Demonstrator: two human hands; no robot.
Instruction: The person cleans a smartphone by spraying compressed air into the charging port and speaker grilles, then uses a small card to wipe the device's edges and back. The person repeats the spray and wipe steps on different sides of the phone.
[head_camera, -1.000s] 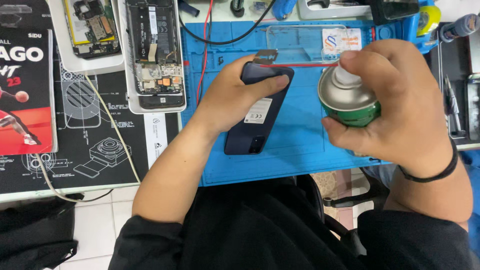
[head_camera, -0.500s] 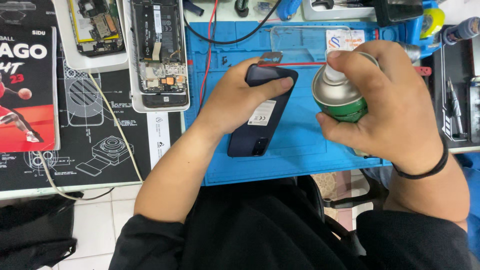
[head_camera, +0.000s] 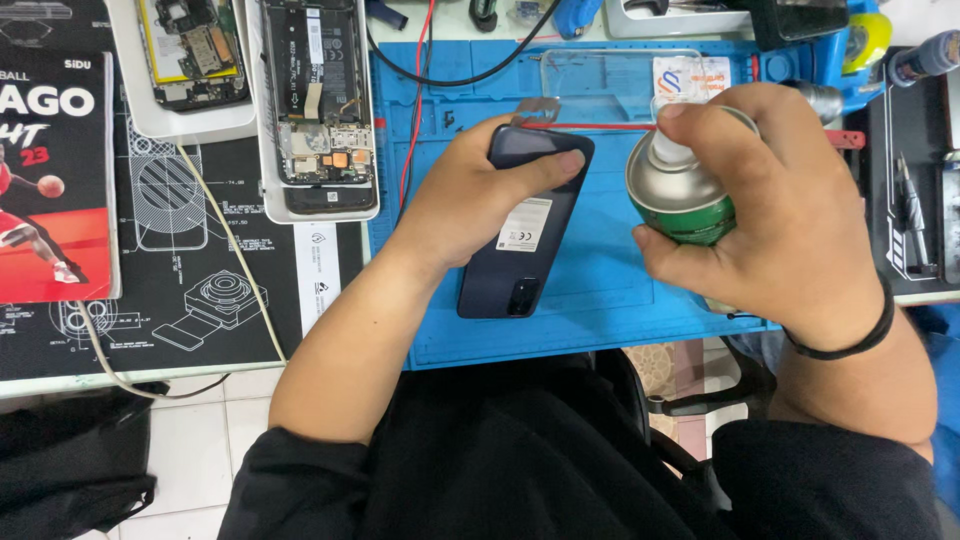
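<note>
Head view. Item: dark phone, back up, lying on the blue mat; my left hand clamps it at the top end, grip closed around its edges.

Item: green spray can, clenched in my right hand; its thin red straw now reaches the phone's top edge, closer than a moment ago, so spraying looks imminent.

Item: opened phones on the surface, left, untouched.
</note>
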